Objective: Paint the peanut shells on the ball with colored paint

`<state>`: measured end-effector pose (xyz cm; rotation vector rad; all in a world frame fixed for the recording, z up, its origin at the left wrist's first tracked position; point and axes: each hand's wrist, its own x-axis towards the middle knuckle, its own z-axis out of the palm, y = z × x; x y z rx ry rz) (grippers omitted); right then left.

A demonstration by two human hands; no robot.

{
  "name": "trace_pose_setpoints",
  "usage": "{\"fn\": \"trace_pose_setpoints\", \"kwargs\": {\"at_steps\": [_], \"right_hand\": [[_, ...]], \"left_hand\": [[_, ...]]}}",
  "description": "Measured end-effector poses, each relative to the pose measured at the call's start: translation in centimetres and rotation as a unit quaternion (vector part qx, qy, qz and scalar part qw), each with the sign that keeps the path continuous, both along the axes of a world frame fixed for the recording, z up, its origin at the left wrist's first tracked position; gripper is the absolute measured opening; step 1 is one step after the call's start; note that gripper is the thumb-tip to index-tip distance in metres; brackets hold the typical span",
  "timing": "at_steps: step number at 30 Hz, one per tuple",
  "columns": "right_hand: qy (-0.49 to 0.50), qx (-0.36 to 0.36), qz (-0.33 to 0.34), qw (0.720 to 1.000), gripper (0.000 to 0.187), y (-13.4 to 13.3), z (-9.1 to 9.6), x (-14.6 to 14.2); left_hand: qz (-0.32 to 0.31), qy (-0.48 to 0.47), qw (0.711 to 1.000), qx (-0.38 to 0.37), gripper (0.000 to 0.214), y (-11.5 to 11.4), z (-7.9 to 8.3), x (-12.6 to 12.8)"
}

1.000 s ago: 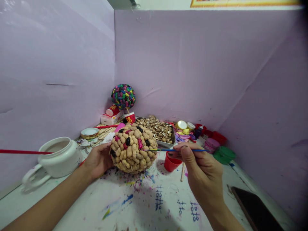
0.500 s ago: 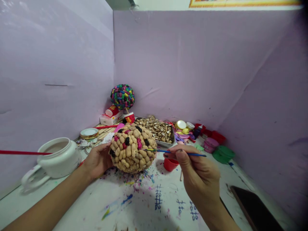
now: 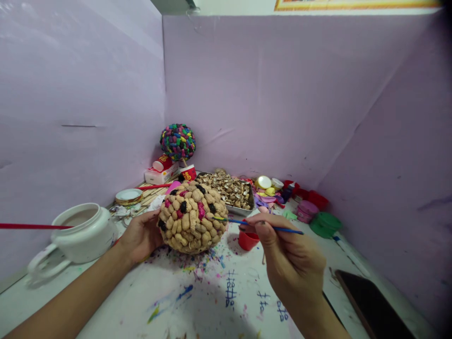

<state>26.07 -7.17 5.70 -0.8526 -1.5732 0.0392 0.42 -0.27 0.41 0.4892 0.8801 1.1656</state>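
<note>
A ball covered in peanut shells [image 3: 192, 226] is at the centre, mostly plain tan with several shells painted black and magenta. My left hand [image 3: 143, 235] grips its left side, the fingers partly hidden behind it. Between the thumb and fingers of my right hand [image 3: 289, 254] is a thin blue paintbrush [image 3: 236, 221], held almost level. Its tip lies at the right front of the ball, close to a magenta shell; whether it touches cannot be made out. Just behind my right fingers stands a small red cup [image 3: 248, 241].
A white pot [image 3: 83, 233] with a red stick stands at left. Behind the ball are a metal tray of shells [image 3: 233, 190] and a multicoloured ball [image 3: 177, 142]. Colourful tubs [image 3: 326, 225] sit at right, a dark phone [image 3: 370, 303] nearer. Paint marks the white tabletop [image 3: 197, 306].
The brush tip has drawn slightly away from the magenta shell, to the right. My left hand keeps its grip on the ball. The whole view has shifted a little.
</note>
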Motion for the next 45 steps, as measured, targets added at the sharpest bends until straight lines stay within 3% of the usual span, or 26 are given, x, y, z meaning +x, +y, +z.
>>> {"fn": "trace_pose_setpoints", "kwargs": {"at_steps": [10,24,34,45], "right_hand": [[0.013,-0.018,0.005,1.000,0.013,0.18,-0.25,0.04],[0.015,0.029,0.012,0.999,0.016,0.25,0.08,-0.25],[0.002,0.040,0.001,0.999,0.015,-0.12,0.71,-0.40],[0.021,0.023,0.001,1.000,0.016,0.26,0.08,-0.26]], "left_hand": [[0.013,0.005,1.000,-0.001,0.057,0.16,0.12,0.08],[0.010,0.006,1.000,-0.005,0.068,-0.07,0.28,0.17],[0.015,0.009,1.000,-0.008,0.060,-0.06,0.21,0.13],[0.023,0.004,1.000,-0.013,0.056,-0.19,0.59,0.30]]}}
